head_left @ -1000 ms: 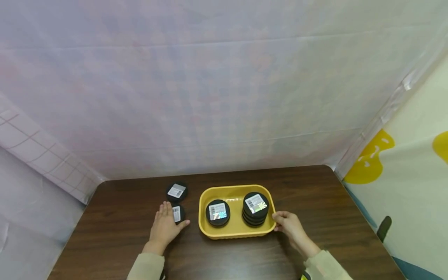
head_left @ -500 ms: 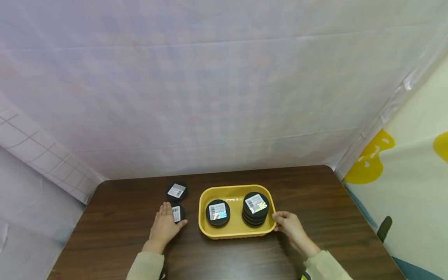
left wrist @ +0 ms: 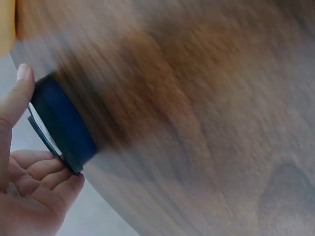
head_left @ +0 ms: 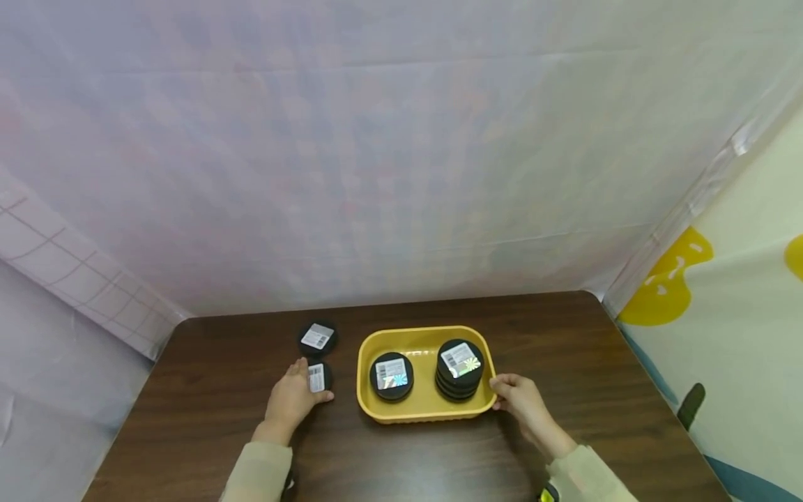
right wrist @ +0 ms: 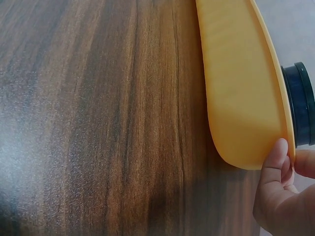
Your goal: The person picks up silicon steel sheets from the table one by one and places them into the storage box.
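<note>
On the left of the table, my left hand (head_left: 291, 399) holds a flat round black jar (head_left: 319, 377) with a white label on its lid. In the left wrist view the thumb lies on one side of that jar (left wrist: 64, 120) and curled fingers on the other. Just behind it is another black jar (head_left: 317, 338). My right hand (head_left: 522, 402) pinches the right rim of a yellow plastic basket (head_left: 426, 417) between thumb and fingers, as the right wrist view confirms. Inside the basket, a stack of black jars (head_left: 460, 360) stands at the right and a jar (head_left: 392, 376) at the left.
The dark wooden table (head_left: 401, 467) ends at a pale fabric wall (head_left: 376, 174) behind. A printed fabric sheet (head_left: 740, 335) hangs along the right side. Bare tabletop lies between the basket and the left jars.
My left fingers and thumb have drawn in around the near jar, where they lay more outstretched before. The right hand keeps its hold on the basket. The head view has shifted slightly.
</note>
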`<state>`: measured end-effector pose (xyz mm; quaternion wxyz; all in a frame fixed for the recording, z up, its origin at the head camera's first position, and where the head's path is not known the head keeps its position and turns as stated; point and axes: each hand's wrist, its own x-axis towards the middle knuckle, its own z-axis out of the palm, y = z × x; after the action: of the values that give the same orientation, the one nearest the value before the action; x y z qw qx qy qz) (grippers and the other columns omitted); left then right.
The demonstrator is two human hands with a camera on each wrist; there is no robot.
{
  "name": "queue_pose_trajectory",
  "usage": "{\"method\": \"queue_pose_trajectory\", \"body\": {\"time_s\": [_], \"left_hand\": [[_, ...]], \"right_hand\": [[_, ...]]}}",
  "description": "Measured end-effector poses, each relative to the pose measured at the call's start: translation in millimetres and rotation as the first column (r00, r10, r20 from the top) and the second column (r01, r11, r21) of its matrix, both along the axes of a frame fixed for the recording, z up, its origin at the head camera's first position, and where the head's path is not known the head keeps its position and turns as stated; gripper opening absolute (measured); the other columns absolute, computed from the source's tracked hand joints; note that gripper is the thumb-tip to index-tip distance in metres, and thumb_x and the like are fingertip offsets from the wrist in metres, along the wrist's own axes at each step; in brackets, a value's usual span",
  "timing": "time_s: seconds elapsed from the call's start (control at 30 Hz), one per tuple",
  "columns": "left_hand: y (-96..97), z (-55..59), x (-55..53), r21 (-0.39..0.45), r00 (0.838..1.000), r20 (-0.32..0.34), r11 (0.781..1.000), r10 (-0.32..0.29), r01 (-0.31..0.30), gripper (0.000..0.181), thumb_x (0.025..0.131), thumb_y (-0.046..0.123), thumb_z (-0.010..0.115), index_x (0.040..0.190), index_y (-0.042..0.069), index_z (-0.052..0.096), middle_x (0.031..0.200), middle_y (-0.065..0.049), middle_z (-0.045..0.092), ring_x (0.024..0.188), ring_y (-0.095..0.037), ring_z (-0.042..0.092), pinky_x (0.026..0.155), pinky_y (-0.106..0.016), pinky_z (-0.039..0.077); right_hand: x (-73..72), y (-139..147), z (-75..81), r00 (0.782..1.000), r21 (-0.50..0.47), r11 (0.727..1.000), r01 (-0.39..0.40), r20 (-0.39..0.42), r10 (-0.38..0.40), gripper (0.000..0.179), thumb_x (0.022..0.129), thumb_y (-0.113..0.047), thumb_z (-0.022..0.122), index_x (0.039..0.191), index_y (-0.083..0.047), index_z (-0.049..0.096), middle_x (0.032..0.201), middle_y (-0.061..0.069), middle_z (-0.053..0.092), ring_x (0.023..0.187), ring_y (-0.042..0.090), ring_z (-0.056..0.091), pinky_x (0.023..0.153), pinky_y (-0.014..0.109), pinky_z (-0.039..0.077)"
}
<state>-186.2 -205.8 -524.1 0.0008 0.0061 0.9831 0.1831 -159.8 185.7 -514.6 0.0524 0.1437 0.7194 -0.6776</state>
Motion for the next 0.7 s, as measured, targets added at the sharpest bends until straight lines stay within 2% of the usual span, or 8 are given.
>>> {"method": "queue_pose_trajectory", "body": {"time_s": [0.23, 0.47, 0.7], "left_hand": [[-2.4, 1.9, 0.4, -0.006, 1.000, -0.025, 1.000, -0.012, 0.012, 0.094, 0.067, 0.038, 0.081, 0.127, -0.021, 0.040, 0.130, -0.036, 0.043, 0.119, -0.046, 0.045, 0.096, -0.053, 0.039], [-0.8, 2.6, -0.5, 0.004, 1.000, -0.006, 1.000, -0.005, 0.005, 0.092, 0.068, 0.038, 0.081, 0.128, -0.019, 0.041, 0.130, -0.036, 0.043, 0.120, -0.048, 0.043, 0.097, -0.055, 0.037], [-3.4, 3.0, -2.1, -0.021, 1.000, 0.019, 1.000, -0.004, 0.004, 0.091, 0.069, 0.039, 0.080, 0.129, -0.018, 0.041, 0.131, -0.035, 0.042, 0.120, -0.048, 0.042, 0.098, -0.054, 0.036]], "right_hand": [[1.4, -1.2, 2.2, 1.000, -0.003, 1.000, 0.010, 0.001, -0.010, 0.019, 0.088, 0.003, 0.052, 0.099, 0.019, 0.053, 0.073, 0.010, 0.055, 0.058, 0.013, 0.051, 0.052, 0.022, 0.048], [0.5, 0.4, 3.7, 1.000, -0.001, 1.000, 0.012, -0.004, -0.012, 0.019, 0.089, 0.003, 0.052, 0.099, 0.019, 0.054, 0.074, 0.009, 0.055, 0.057, 0.012, 0.051, 0.052, 0.021, 0.048], [1.2, -0.8, 2.9, 1.000, -0.011, 1.000, 0.011, -0.005, -0.011, 0.019, 0.089, 0.003, 0.052, 0.099, 0.019, 0.053, 0.072, 0.007, 0.054, 0.058, 0.013, 0.051, 0.052, 0.022, 0.048]]}}
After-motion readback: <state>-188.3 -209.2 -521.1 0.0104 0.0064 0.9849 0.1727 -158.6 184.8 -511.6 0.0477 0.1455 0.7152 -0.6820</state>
